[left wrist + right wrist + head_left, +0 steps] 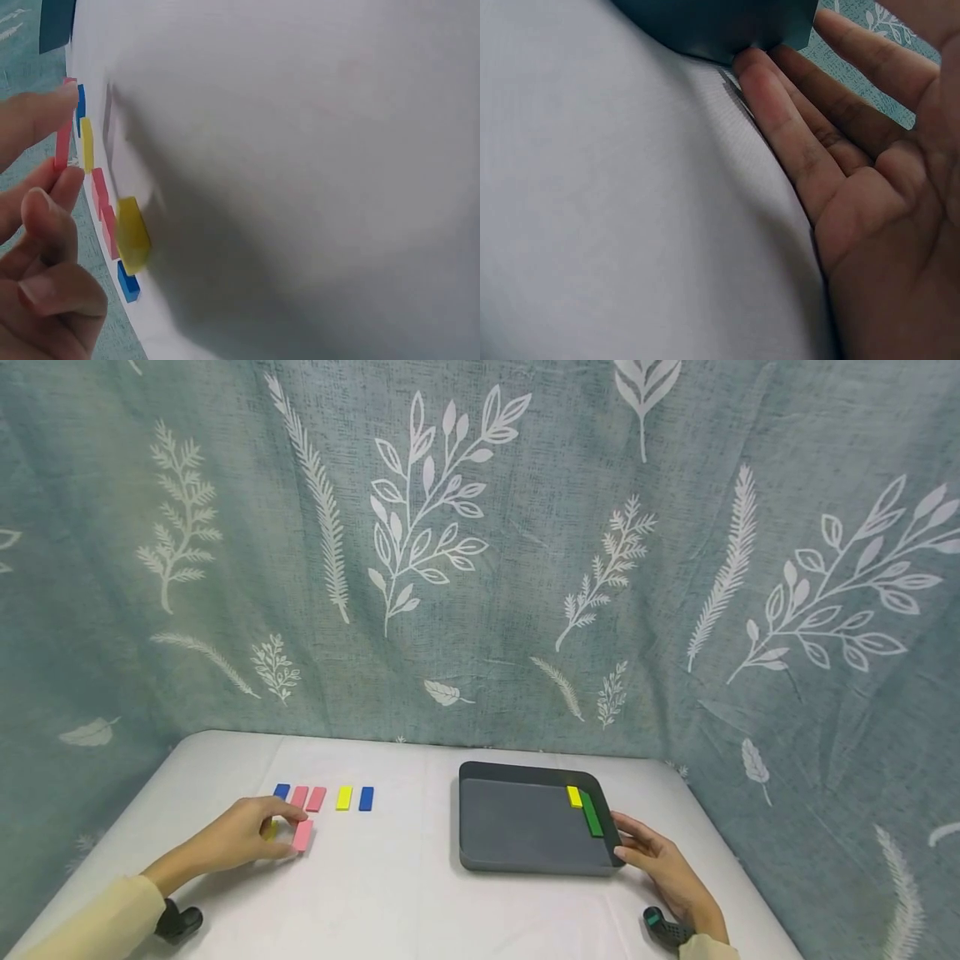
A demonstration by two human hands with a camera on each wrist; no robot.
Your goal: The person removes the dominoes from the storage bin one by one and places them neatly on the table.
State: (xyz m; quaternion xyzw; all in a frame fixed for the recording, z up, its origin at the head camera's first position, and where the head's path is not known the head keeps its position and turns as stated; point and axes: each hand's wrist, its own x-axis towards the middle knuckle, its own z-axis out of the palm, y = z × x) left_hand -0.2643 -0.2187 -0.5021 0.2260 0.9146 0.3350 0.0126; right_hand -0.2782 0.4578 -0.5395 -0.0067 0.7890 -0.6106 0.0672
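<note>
My left hand (238, 833) pinches a pink block (302, 836) between thumb and fingertips over the left part of the table; the left wrist view shows this block (64, 142) edge-on. Beside those fingers lies a yellow block (133, 236), mostly hidden by the hand in the head view. Just behind are two pink blocks (316, 799), a blue block (281, 791), another yellow block (343, 797) and another blue block (366, 798). Fairly straight fingers of my right hand (660, 868) touch the outside of a dark grey tray (525, 867) at its right end.
Inside the tray, along its right wall, lie a yellow block (573, 797) and a green strip (592, 815). A white cloth covers the table (397, 893). Behind it hangs a teal curtain (495, 693) with white leaf prints.
</note>
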